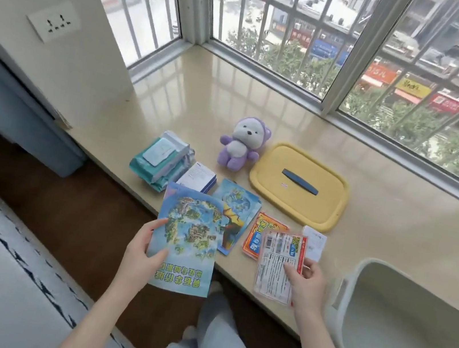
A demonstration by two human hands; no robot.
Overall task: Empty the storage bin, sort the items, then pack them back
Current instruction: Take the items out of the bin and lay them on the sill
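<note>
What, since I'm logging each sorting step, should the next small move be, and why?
Probably lay the map booklet in the left hand onto the booklet stack just beyond it on the sill: the top cover there shows the same map art. The right hand holds a printed packet beside the red-and-yellow packets, and the storage bin looks empty, so sorting seems unfinished.

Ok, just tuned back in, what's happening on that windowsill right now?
A person is mid-sort. The left hand holds a blue map booklet, the right hand a clear printed packet, both over the windowsill edge. A plush toy, wipes packs, more booklets and an orange packet lie spread on it beside the yellow lid. The grey bin at the right shows nothing inside, so packing has not begun.
</note>
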